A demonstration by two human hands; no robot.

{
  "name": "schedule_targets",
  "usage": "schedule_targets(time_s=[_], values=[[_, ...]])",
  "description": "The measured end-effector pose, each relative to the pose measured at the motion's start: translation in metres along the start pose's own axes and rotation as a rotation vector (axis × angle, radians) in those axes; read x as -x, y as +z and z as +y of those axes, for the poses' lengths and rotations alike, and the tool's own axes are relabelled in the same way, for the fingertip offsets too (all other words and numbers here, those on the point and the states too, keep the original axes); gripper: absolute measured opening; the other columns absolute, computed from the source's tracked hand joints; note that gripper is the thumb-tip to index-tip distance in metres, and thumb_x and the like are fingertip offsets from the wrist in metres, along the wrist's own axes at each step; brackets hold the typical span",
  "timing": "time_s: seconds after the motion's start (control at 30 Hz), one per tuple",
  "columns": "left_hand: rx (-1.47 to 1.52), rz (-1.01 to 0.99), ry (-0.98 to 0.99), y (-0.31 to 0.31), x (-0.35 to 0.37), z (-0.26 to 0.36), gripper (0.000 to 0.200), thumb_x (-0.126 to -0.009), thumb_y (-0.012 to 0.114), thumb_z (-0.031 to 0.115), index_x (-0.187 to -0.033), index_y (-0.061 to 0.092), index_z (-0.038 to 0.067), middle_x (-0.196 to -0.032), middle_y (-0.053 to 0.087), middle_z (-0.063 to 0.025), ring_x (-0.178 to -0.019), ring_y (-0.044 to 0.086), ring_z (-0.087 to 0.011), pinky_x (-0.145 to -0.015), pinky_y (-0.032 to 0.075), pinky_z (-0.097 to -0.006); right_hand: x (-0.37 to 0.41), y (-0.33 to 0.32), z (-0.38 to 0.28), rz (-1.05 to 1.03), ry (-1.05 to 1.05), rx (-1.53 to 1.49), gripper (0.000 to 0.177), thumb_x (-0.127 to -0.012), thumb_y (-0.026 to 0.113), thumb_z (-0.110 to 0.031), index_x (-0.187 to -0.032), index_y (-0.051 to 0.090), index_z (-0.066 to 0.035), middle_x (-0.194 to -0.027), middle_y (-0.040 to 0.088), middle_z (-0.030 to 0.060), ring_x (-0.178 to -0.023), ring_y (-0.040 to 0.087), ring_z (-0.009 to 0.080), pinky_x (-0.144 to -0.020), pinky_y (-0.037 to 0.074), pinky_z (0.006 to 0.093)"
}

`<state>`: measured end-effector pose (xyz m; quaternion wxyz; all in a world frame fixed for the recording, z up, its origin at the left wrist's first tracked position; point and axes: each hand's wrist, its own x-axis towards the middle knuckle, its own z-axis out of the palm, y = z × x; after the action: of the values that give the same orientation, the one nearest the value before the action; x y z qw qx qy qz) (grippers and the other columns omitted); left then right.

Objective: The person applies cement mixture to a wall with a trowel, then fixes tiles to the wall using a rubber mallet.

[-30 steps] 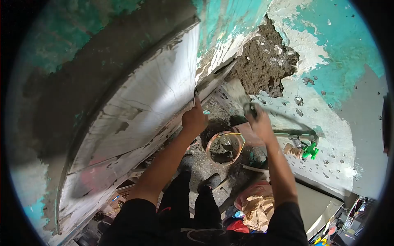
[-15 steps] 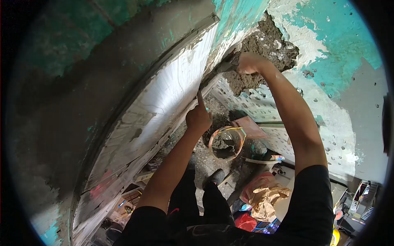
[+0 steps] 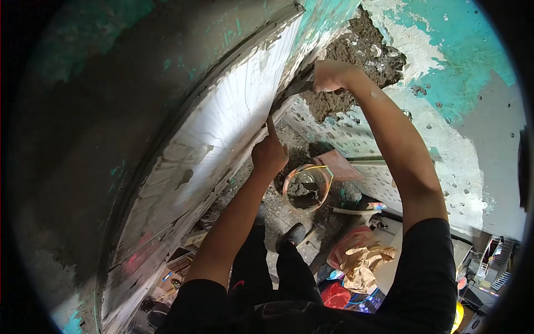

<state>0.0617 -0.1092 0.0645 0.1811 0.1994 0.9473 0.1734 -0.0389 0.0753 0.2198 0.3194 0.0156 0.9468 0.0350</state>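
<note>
My right hand (image 3: 332, 76) is closed around a trowel, its handle hidden in my fist. The trowel's dark, flat blade (image 3: 300, 87) lies in the corner seam beside a rough patch of wet mortar (image 3: 364, 53) on the right wall. Lower down, my left hand (image 3: 269, 153) reaches up with its index finger stretched out. That fingertip touches the lower edge of a pale, streaked panel (image 3: 233, 106) near a dark mortar strip; the other fingers are curled, and nothing shows in them.
Below my hands, a round bucket (image 3: 307, 189) with grey mortar inside stands on the speckled floor. A reddish board (image 3: 337, 165) leans behind it. Crumpled brown paper (image 3: 364, 266) and a red bag (image 3: 336, 295) lie lower right. The right wall (image 3: 450, 183) is pitted.
My right hand has shifted slightly left along the seam, toward the panel, with the trowel. My left hand stays at about the same place, and the view has tilted a little.
</note>
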Motion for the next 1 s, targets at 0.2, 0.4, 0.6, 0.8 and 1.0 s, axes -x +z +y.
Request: schedule_targets(time_s=[0.2,0.4,0.6,0.8,1.0], values=[[0.006,-0.007,-0.004,-0.002,0.0,0.002,0.098,-0.078,0.063,0.029,-0.139,-0.004,-0.008,-0.062,0.059,-0.0097,-0.047,0.057,-0.0233,-0.04,0.045,-0.0344,0.027,-0.004,-0.038,-0.074,-0.101,0.056,0.03,-0.072,0.053,-0.013,-0.095,0.065,0.002,-0.101,0.063,0.0199,-0.093,0.061,0.0335,-0.079,0.049,0.0386],[0.0,-0.041,-0.027,-0.005,0.005,0.007,0.099,-0.078,0.064,0.029,-0.139,-0.005,-0.008,-0.066,0.061,-0.0113,-0.051,0.059,-0.0248,-0.042,0.047,-0.0355,0.017,-0.002,-0.048,-0.132,-0.223,0.138,0.03,-0.065,0.058,-0.019,-0.085,0.066,0.002,-0.088,0.065,0.0194,-0.083,0.063,0.0337,-0.069,0.049,0.0404],[-0.022,-0.056,-0.021,-0.004,0.01,0.007,0.098,-0.078,0.063,0.029,-0.139,-0.005,-0.008,-0.067,0.06,-0.0118,-0.051,0.059,-0.0246,-0.043,0.047,-0.0354,0.018,-0.001,-0.062,-0.056,-0.3,0.216,0.028,-0.067,0.057,-0.019,-0.085,0.068,0.001,-0.09,0.065,0.0187,-0.084,0.062,0.0328,-0.071,0.049,0.0396],[-0.043,-0.003,0.016,-0.002,0.008,0.002,0.096,-0.078,0.063,0.028,-0.139,-0.002,-0.009,-0.066,0.058,-0.0108,-0.049,0.058,-0.0232,-0.041,0.046,-0.0348,0.001,-0.005,-0.049,-0.104,-0.27,0.23,0.029,-0.072,0.059,-0.023,-0.085,0.068,0.002,-0.089,0.066,0.0173,-0.081,0.062,0.0318,-0.071,0.049,0.0395],[-0.077,0.006,0.03,-0.007,0.006,0.003,0.096,-0.078,0.064,0.029,-0.139,0.001,-0.01,-0.065,0.058,-0.0102,-0.048,0.057,-0.0218,-0.04,0.045,-0.0334,0.006,-0.019,-0.035,-0.071,-0.167,0.163,0.028,-0.072,0.063,-0.021,-0.086,0.067,0.003,-0.089,0.065,0.0186,-0.081,0.062,0.03,-0.072,0.049,0.0388]])
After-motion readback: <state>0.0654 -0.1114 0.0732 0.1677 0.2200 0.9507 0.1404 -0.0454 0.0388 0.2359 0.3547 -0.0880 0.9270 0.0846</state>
